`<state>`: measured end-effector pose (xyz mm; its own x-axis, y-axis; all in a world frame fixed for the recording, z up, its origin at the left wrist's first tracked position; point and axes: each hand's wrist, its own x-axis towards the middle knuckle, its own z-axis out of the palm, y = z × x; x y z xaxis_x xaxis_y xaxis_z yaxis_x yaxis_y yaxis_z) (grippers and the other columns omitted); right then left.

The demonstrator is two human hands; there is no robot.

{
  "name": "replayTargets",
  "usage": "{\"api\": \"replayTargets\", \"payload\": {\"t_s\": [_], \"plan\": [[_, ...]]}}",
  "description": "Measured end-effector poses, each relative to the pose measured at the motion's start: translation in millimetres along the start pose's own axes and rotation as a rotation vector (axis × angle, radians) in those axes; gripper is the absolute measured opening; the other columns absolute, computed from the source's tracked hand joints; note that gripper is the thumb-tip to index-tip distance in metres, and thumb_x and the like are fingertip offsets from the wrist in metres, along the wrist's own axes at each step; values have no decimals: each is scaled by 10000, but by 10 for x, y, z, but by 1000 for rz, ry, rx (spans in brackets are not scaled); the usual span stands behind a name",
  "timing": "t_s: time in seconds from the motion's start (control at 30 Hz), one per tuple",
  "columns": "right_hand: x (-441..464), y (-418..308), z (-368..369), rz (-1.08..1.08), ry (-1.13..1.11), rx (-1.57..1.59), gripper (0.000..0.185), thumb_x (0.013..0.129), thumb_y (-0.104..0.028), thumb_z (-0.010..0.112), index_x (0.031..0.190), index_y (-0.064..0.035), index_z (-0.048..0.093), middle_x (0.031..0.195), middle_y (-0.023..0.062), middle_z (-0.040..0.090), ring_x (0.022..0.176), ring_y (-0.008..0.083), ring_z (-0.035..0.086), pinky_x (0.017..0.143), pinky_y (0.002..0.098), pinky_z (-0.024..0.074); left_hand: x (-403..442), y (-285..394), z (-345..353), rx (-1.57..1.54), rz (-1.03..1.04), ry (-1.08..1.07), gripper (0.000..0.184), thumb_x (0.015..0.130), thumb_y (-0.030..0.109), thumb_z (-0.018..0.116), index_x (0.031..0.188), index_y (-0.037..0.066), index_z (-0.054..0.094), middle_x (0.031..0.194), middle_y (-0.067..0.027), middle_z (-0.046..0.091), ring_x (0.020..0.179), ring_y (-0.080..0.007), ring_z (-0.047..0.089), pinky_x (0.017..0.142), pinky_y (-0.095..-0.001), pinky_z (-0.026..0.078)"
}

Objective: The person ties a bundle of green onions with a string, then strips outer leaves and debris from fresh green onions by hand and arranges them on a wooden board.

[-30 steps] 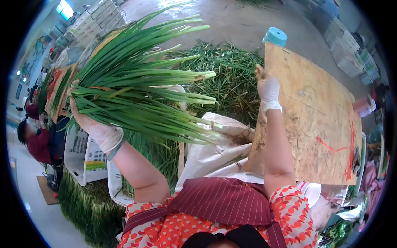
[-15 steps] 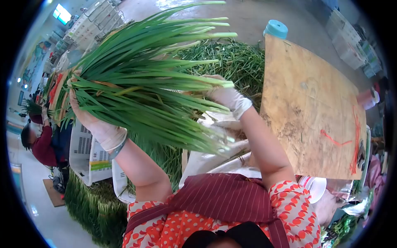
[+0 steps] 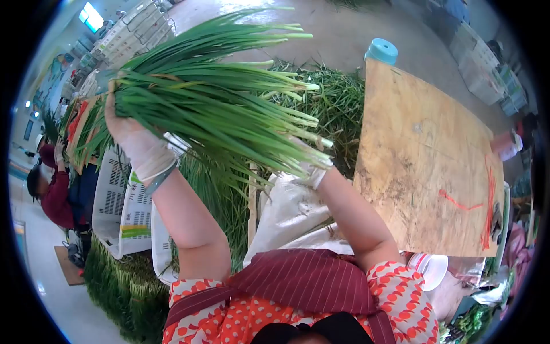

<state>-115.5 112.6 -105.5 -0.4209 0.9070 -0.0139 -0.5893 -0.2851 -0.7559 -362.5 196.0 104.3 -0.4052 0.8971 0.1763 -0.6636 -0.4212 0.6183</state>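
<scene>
A big bunch of garlic chives [image 3: 212, 94] is held up in front of me, its pale stem ends fanned out to the right. Gloved, my left hand [image 3: 134, 140] grips the leafy end at the left, the fingers partly covered by leaves. My right hand [image 3: 314, 163], also gloved, is under the stem ends on the right; its fingers are hidden behind the stalks. Below the bunch, more long chives [image 3: 215, 212] lie beside a white sheet [image 3: 281, 212].
On the right is a wooden board [image 3: 427, 155] with red ties [image 3: 488, 200]. Loose green trimmings [image 3: 335, 103] are heaped behind the bunch. White crates [image 3: 109, 200] and stacked chives [image 3: 129, 292] stand at left, with another person [image 3: 57, 198] beyond. A blue stool [image 3: 382, 51] is behind the board.
The stem ends have drawn closer together, and the bunch is tilted more downward to the right. My right hand has moved lower and slightly left, under the stalks.
</scene>
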Motion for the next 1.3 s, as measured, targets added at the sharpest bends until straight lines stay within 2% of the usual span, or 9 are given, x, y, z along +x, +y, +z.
{"api": "replayTargets", "payload": {"t_s": [0.13, 0.33, 0.47, 0.57, 0.63, 0.77, 1.0, 1.13, 1.3], "plan": [[-31, 112, 73, -464, -44, -951, 344, 885, -136, 449, 1222, -70, 469, 1162, 183, 518, 1004, 289, 534, 887, 354, 417, 359, -131, -108, -87, -88, 22, 337, 869, 220, 439, 1113, 11, 540, 1113, -156, 575, 1019, -302, 547, 911, -431, 427], [-820, -476, 713, 269, 425, -668, 246, 913, -217, 484, 979, -6, 591, 793, 70, 616, 575, 103, 490, 508, 221, 382, 379, -380, 18, -12, -4, -142, 284, 858, 191, 421, 999, -3, 572, 1030, -153, 594, 959, -281, 557, 879, -412, 451], [-1430, -658, 421, -62, 276, -920, 211, 885, -210, 533, 936, -19, 606, 724, 14, 596, 537, 37, 408, 464, 181, 302, 533, -408, 99, -111, -58, -117, 268, 843, 180, 412, 960, 5, 577, 962, -129, 598, 915, -269, 559, 860, -408, 443], [-1481, -959, 120, 29, 438, -832, 482, 751, -188, 606, 1195, -30, 506, 1240, 174, 489, 1125, 312, 474, 926, 334, 393, 605, -478, 221, -154, -41, -187, 252, 828, 179, 421, 907, 14, 594, 920, -112, 599, 878, -263, 560, 838, -411, 448], [-1296, -1081, 22, 203, 835, -2015, 646, 745, -222, 643, 1303, -31, 380, 1323, 198, 403, 1211, 325, 396, 1005, 358, 320, 266, -478, 472, -130, -121, -314, 218, 806, 181, 496, 894, 11, 602, 864, -86, 604, 806, -224, 566, 777, -365, 467], [-688, -1464, 721, -562, 528, -1641, 936, 634, -280, 760, 1349, 31, 242, 1352, 247, 330, 1279, 358, 285, 1053, 401, 231, 21, -859, 799, 385, 379, -248, 103, 774, 148, 608, 778, 47, 629, 777, -45, 610, 729, -134, 565, 671, -286, 464], [282, -1395, 1093, -692, 520, -1119, 1178, 547, -278, 826, 1383, 26, 54, 1213, 213, 496, 1107, 316, 502, 926, 341, 403, -783, -834, 1355, 261, 132, -485, 162, 735, 11, 649, 892, -28, 638, 805, -22, 626, 673, -93, 574, 598, -228, 464], [152, -1580, 962, -665, 320, -1106, 757, 646, -225, 758, 1268, -5, 384, 1025, 181, 606, 950, 299, 589, 844, 332, 450, -877, -465, 1391, 765, 283, -768, 281, 774, 160, 610, 1013, 13, 602, 891, -78, 616, 789, -159, 568, 712, -283, 453], [-183, -1972, 1091, -352, 84, -1144, 306, 703, -87, 676, 972, 29, 589, 836, 94, 640, 705, 140, 596, 673, 283, 503, -732, -258, 1377, 701, -163, -1243, 289, 828, 173, 598, 1053, -8, 597, 988, -54, 628, 929, -126, 588, 860, -258, 450]]}}
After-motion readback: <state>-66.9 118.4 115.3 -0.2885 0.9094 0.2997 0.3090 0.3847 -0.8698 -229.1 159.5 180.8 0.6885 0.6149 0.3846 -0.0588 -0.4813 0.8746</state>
